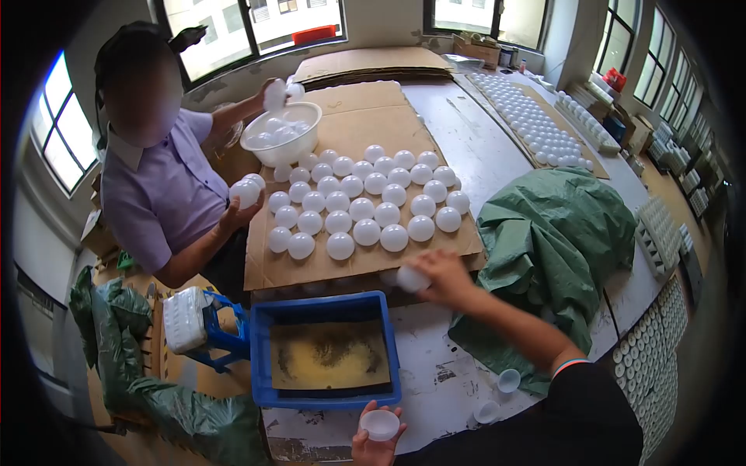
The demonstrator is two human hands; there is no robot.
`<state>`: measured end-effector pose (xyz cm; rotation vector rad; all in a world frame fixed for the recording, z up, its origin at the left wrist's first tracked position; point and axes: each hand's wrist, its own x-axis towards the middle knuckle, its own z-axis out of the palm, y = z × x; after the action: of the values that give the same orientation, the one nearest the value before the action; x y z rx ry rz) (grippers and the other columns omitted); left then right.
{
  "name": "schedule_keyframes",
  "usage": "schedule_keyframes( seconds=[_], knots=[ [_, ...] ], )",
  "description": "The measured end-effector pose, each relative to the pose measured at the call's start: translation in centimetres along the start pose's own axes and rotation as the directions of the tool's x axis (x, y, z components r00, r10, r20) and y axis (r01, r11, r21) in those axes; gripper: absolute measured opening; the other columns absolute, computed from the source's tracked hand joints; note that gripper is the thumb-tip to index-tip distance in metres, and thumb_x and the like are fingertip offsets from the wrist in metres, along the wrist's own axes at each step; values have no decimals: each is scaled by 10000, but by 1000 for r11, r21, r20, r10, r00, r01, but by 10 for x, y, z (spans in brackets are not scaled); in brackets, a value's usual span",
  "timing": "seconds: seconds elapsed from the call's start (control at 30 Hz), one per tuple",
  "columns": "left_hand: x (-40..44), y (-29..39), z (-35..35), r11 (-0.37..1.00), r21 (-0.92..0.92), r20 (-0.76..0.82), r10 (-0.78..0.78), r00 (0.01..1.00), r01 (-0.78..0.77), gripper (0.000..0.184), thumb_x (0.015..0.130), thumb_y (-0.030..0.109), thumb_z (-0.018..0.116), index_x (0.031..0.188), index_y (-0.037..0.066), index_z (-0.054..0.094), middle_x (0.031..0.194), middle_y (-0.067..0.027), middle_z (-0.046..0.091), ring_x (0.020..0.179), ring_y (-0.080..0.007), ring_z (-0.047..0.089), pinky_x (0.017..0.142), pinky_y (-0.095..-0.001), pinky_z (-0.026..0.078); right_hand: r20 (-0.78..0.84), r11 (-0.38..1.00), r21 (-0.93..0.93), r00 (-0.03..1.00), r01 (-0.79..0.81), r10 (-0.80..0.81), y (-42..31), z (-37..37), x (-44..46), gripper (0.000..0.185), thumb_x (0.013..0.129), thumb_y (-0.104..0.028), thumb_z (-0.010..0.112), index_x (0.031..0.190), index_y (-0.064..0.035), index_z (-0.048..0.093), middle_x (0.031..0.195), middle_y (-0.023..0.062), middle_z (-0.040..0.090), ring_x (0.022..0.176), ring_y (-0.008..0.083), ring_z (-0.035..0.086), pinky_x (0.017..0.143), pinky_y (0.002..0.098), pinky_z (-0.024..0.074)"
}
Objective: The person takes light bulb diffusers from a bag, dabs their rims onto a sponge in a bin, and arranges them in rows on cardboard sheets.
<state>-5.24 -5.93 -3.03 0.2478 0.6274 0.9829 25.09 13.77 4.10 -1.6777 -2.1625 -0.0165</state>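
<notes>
My left hand (378, 435) is closed around a white cup-like shell (380, 425), its open side up, just below the blue tray (259, 349). The tray holds a brown sheet with a yellowish, dark-specked middle. Above the table, my right hand (444, 278) grips a white dome (413, 279), slightly blurred, near the front edge of the cardboard (311, 276). Rows of white domes (360, 209) stand on that cardboard. Two loose white cups (508, 380) lie on the table under my right forearm.
Across at the left, a co-worker (167, 155) holds white domes in both hands beside a white bowl (309, 140) of domes. A green cover (556, 225) lies heaped at the right. More domes (528, 116) stand behind it. A blue stool (225, 326) is left of the tray.
</notes>
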Motion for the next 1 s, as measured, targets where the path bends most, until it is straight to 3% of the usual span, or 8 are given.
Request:
schedule_keyframes(
  seconds=[0.3, 0.43, 0.77, 0.83, 0.87, 0.9, 0.93, 1.0],
  knots=[
    [22, -36, 40, 988, -2, -119, -151, 981, 152, 507, 847, 395, 558, 1232, 86, 438, 1154, -128, 543, 1090, -311, 521, 912, -487, 448, -342, 985, 7, 925, -172, 164, 78, 13, -39, 545, 662, -21, 658, 1180, -129, 528, 1180, 141, 523, 1022, 312, 511, 887, 428, 390],
    [32, -55, 70, 959, 68, -245, -250, 937, 274, 406, 950, 395, 399, 1198, 79, 455, 1145, -117, 536, 1083, -274, 520, 934, -492, 422, -105, 710, 698, 994, 94, -28, -12, -12, -147, 417, 749, -118, 686, 1147, -117, 564, 1179, 134, 526, 1061, 309, 527, 908, 389, 433],
    [33, -149, 119, 663, 338, -68, -691, 720, 668, 442, 980, 376, 323, 1253, 42, 417, 1277, -120, 452, 1177, -242, 451, 998, -387, 346, 41, 726, 642, 956, -249, 292, -55, -61, -335, 552, 726, -110, 688, 1241, -156, 494, 1223, 156, 485, 1085, 336, 495, 908, 399, 433],
    [49, -181, 113, 646, 499, -98, -620, 779, 577, 454, 923, 330, 487, 1255, 27, 424, 1279, -140, 444, 1174, -267, 446, 983, -389, 354, 161, 394, 742, 715, -543, 681, -45, -83, -361, 493, 786, -168, 660, 1238, -100, 475, 1221, 112, 489, 1054, 241, 529, 851, 363, 470],
    [57, -194, 119, 395, 918, 166, -317, 934, -30, 496, 856, 288, 571, 1263, 45, 426, 1272, -158, 441, 1166, -292, 443, 974, -393, 363, 159, 396, 742, 716, -541, 679, -38, -85, -376, 493, 786, -168, 660, 1238, -100, 475, 1221, 112, 489, 1054, 241, 529, 851, 363, 470],
    [65, -206, 124, -150, 802, 556, -163, 815, -578, 563, 789, 247, 655, 1270, 63, 428, 1266, -176, 437, 1157, -316, 440, 966, -397, 371, 308, -75, 911, 548, -406, 778, -28, -83, -390, 480, 810, -186, 629, 1245, -80, 455, 1202, 99, 499, 1044, 212, 535, 840, 352, 479],
    [73, -220, 120, -149, 800, 562, -153, 813, -582, 563, 789, 247, 655, 1270, 63, 428, 1266, -176, 437, 1157, -316, 440, 966, -397, 371, 508, -504, 854, 409, -126, 758, -21, -83, -399, 470, 835, -203, 598, 1251, -60, 434, 1183, 87, 509, 1033, 183, 541, 830, 342, 487],
    [90, -244, 110, -412, 482, 644, -432, 632, -773, 688, 673, 195, 725, 1290, 138, 425, 1263, -208, 422, 1163, -367, 414, 940, -413, 393, 504, -543, 839, 438, -44, 744, -19, -83, -409, 471, 844, -202, 575, 1262, -54, 416, 1173, 80, 515, 1028, 175, 543, 829, 336, 489]
  ],
)
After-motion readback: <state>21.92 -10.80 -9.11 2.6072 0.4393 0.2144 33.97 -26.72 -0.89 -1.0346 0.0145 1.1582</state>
